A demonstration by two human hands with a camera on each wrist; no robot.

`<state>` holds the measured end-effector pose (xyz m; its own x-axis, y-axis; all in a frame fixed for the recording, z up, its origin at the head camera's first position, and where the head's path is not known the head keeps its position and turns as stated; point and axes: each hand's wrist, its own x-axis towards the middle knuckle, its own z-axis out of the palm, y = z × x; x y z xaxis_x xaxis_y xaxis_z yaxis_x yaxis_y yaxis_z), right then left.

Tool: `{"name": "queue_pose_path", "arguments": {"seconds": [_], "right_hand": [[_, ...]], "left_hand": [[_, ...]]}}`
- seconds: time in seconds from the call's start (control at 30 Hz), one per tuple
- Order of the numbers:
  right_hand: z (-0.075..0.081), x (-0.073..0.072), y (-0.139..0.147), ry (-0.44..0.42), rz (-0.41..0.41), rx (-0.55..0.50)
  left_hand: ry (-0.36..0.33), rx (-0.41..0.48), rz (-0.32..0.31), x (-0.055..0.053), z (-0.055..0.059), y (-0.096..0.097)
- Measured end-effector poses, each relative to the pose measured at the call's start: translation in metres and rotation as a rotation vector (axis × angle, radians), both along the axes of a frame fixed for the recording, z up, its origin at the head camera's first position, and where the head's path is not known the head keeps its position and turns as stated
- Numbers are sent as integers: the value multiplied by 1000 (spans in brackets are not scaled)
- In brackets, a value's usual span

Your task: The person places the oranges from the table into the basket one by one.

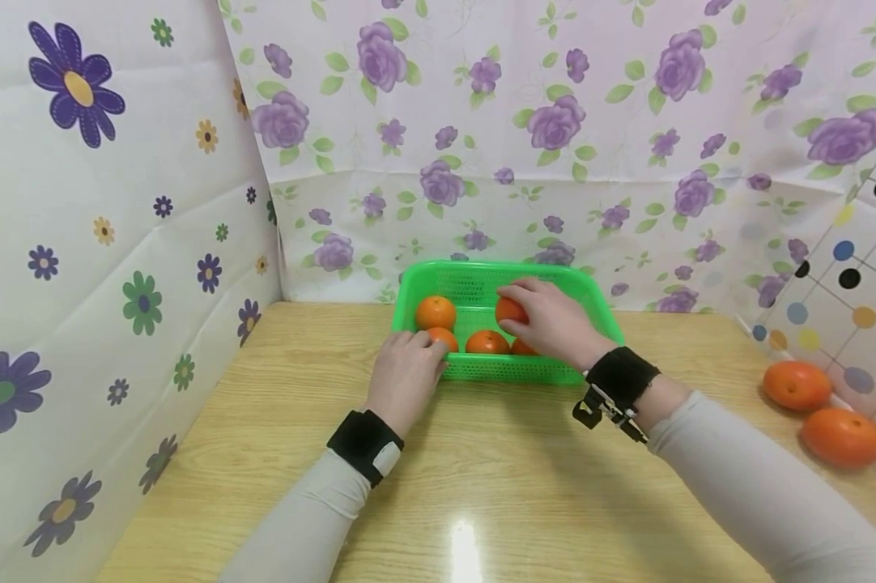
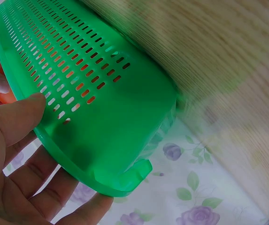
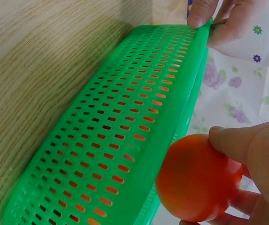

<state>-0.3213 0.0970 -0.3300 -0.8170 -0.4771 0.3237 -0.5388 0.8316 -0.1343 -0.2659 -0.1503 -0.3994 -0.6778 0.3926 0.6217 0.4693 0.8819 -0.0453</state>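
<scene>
A green perforated plastic basket (image 1: 511,369) stands on the table near the back wall. My left hand (image 1: 406,374) grips its front left rim, the thumb (image 2: 24,115) on the outer wall and the fingers over the inside. In my right hand (image 1: 558,321), an orange (image 3: 199,178) is held between thumb and fingers, over the inside of the basket. Inside the basket lie several more oranges: one at the back left (image 1: 435,313), one in the front middle (image 1: 487,342), and others partly hidden behind my hands.
Two oranges, one farther back (image 1: 797,385) and one nearer (image 1: 842,437), rest on the wooden table (image 1: 438,486) at the right, beside the patterned side wall. Floral sheets (image 1: 482,121) hang behind the table and at the left.
</scene>
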Motion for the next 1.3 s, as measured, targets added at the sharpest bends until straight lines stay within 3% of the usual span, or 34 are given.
{"name": "queue_pose_path", "arguments": {"seconds": [1.3], "right_hand": [[-7,-10,-18,-51,2,7]], "left_hand": [[-1,-16,18,0,0,0]]}}
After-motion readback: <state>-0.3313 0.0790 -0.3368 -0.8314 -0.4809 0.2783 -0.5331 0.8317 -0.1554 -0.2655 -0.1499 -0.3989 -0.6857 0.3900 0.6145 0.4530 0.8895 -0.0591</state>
